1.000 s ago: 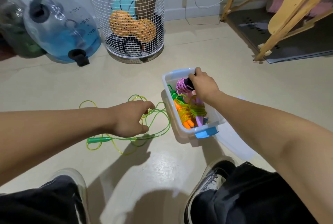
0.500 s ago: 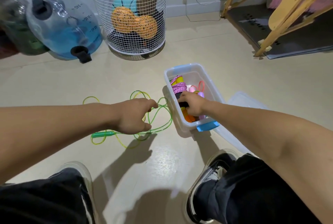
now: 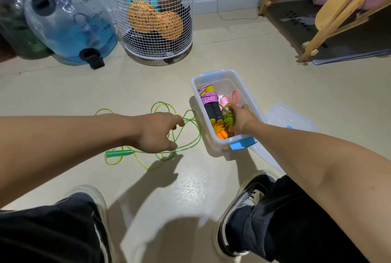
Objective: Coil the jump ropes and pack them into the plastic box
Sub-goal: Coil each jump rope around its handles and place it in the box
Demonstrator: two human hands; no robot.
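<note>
A clear plastic box (image 3: pixel 220 72) with blue latches stands open on the floor. Inside lie a pink coiled rope (image 3: pixel 209 98) with black-and-yellow handles, a coil with orange handles (image 3: pixel 221 134) and a thin pink rope (image 3: pixel 235 95). My right hand (image 3: pixel 240 118) is inside the box, fingers curled round a small green coiled rope (image 3: pixel 228 117). A loose green jump rope (image 3: pixel 191 135) sprawls on the floor left of the box, its green handle (image 3: pixel 119 153) toward me. My left hand (image 3: pixel 156 133) is down on its loops, fingers and thumb curled round strands.
The box's clear lid (image 3: pixel 289 117) lies right of the box. Behind stand a white wire basket (image 3: pixel 146 51) of balls and a blue water jug (image 3: pixel 69 25). A wooden frame (image 3: pixel 338 14) on a dark mat is at the far right. My shoes flank the near floor.
My right hand laid the pink rope with black handles in the box, let it go and now grips the green coil beside it. My left hand stayed on the loose green rope.
</note>
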